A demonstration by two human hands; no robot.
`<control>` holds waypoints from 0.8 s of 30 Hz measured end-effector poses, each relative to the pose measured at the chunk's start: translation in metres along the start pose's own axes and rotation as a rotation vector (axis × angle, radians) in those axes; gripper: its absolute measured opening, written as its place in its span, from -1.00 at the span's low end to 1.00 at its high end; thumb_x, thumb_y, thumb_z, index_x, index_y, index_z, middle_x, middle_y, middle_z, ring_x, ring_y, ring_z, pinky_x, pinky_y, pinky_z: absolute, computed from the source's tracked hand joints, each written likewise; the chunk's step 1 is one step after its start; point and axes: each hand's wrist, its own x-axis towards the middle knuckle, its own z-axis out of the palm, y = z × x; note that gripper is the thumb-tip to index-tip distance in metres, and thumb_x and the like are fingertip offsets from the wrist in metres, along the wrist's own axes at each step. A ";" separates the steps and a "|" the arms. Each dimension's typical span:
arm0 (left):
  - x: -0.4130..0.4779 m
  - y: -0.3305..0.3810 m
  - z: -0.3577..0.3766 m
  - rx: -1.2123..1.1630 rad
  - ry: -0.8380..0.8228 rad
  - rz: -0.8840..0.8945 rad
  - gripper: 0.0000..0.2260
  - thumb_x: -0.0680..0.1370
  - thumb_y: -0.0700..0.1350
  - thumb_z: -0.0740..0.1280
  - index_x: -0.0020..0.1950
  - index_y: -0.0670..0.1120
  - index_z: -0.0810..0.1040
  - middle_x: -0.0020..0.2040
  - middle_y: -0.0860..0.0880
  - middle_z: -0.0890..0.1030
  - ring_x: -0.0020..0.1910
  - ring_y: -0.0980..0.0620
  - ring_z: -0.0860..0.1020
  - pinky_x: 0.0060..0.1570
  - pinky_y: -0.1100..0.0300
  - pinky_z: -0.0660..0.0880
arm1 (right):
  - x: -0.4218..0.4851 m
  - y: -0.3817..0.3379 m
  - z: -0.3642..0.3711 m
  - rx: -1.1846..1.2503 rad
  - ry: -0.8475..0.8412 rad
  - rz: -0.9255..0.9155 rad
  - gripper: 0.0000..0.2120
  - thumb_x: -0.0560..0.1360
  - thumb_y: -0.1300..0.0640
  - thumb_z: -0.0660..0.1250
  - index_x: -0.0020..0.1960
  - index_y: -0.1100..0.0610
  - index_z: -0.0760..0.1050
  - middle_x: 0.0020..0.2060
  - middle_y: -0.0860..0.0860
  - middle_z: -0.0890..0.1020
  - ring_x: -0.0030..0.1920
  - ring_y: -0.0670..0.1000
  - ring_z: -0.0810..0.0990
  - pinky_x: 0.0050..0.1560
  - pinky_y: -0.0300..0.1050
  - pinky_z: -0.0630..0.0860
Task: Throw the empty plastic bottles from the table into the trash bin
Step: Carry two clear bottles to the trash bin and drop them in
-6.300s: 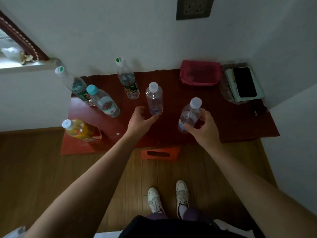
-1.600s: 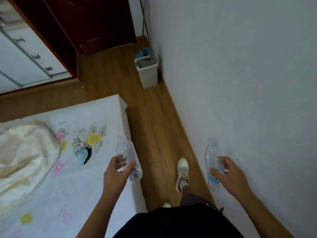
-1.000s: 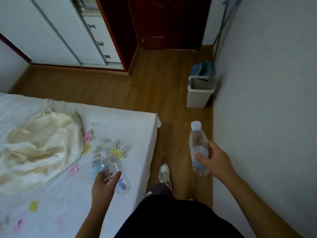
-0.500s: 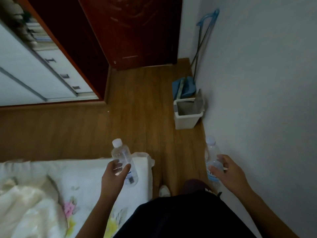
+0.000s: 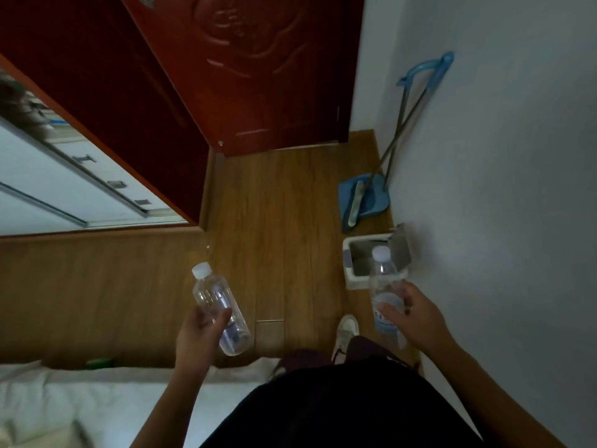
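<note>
My left hand [image 5: 198, 334] grips a clear empty plastic bottle [image 5: 217, 302] with a white cap, tilted up to the left over the wooden floor. My right hand [image 5: 413, 316] holds a second clear bottle [image 5: 384, 286] with a pale blue label, upright, its cap overlapping the opening of the trash bin. The white trash bin [image 5: 350, 271] stands against the right wall with its grey lid flipped up, just ahead of my right hand.
A blue dustpan and broom [image 5: 365, 202] lean on the right wall behind the bin. A dark red door [image 5: 258, 69] is ahead, a white wardrobe [image 5: 64, 189] at left. The bed's white edge [image 5: 97, 392] lies at lower left. My shoe [image 5: 345, 331] is near the bin.
I have walked closer to the bin; it now sits right in front of my right hand. Both bottles remain held, and the bed has slid back to the lower left.
</note>
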 end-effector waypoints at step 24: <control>0.374 0.295 0.116 0.509 -0.790 0.437 -0.72 0.51 0.00 0.46 0.18 -0.06 0.59 0.03 0.01 0.66 0.01 0.02 0.63 -0.18 0.18 0.51 | 0.098 -0.128 0.059 0.241 0.622 0.616 -0.45 0.41 -0.16 0.45 0.30 0.05 0.46 0.07 -0.01 0.63 -0.05 -0.01 0.54 -0.09 -0.10 0.43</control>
